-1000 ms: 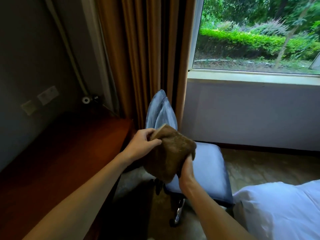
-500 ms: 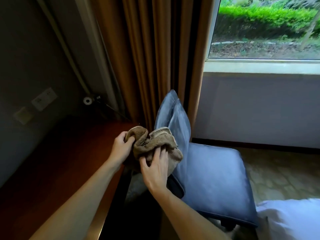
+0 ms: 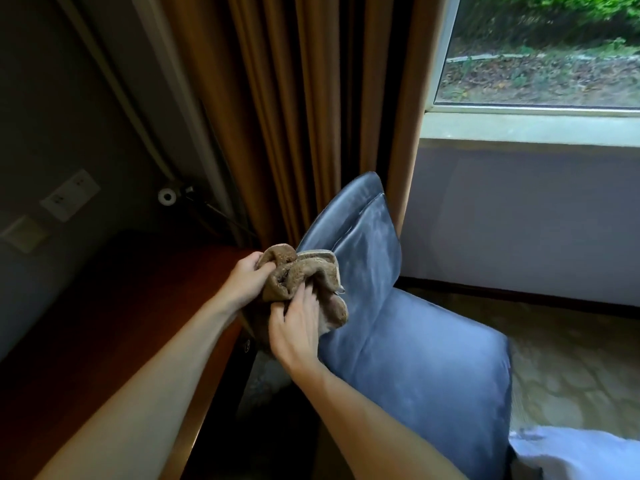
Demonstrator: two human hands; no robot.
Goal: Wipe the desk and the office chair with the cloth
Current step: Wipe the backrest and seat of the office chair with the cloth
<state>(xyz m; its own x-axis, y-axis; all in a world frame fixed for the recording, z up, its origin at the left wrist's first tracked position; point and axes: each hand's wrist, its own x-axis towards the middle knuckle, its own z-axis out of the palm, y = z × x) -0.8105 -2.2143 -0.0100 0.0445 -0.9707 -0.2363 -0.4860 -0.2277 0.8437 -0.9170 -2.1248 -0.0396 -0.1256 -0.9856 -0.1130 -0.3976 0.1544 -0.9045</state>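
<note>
A brown cloth (image 3: 304,277) is bunched up between both hands, in the air just above the gap between desk and chair. My left hand (image 3: 244,280) grips its left end with curled fingers. My right hand (image 3: 298,323) holds its lower part, fingers curled into the folds. The blue padded office chair (image 3: 415,358) stands right behind the cloth, its backrest (image 3: 363,251) leaning against the curtain. The reddish-brown wooden desk (image 3: 121,323) stretches along the left under my left forearm.
Brown curtains (image 3: 304,116) hang behind the chair. A window (image 3: 536,53) and pale wall fill the right. Wall sockets (image 3: 69,195) and a pipe sit above the desk. White bedding (image 3: 581,452) shows at the bottom right over a patterned floor (image 3: 571,375).
The cloth went from hanging spread out to crumpled into a ball between both hands. My view moved closer and lower toward the chair, and my right hand came over the cloth.
</note>
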